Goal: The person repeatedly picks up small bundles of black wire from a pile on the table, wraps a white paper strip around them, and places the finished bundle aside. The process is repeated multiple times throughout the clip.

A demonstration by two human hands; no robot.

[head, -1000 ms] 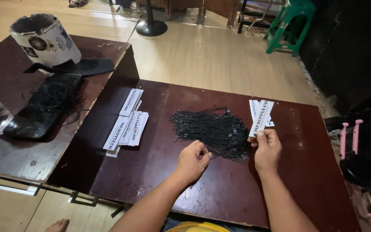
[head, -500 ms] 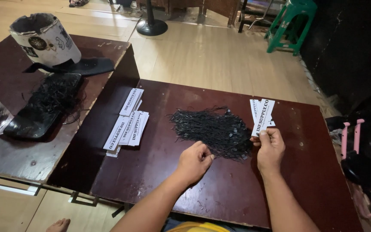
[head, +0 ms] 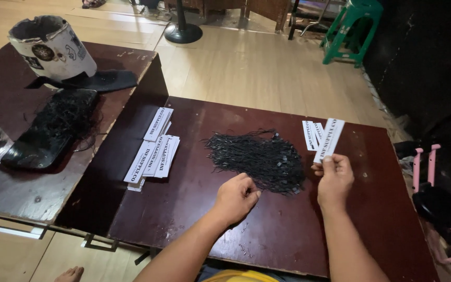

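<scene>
A person works at a dark wooden worktop (head: 194, 209), the right hand (head: 334, 180) pinching a white paper tag (head: 329, 140) upright in a closed grip beside a few more tags (head: 311, 134) lying flat. The left hand (head: 237, 197) is curled into a loose fist at the near edge of a heap of black strings (head: 257, 156); whether its grip holds one cannot be told. A stack of tags (head: 153, 152) lies at the left edge.

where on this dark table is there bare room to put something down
Bare wood lies between the white tag stacks and the black string pile, along the far edge of the table, and right of the right hand. It is crowded between the pile and the left hand.
</scene>
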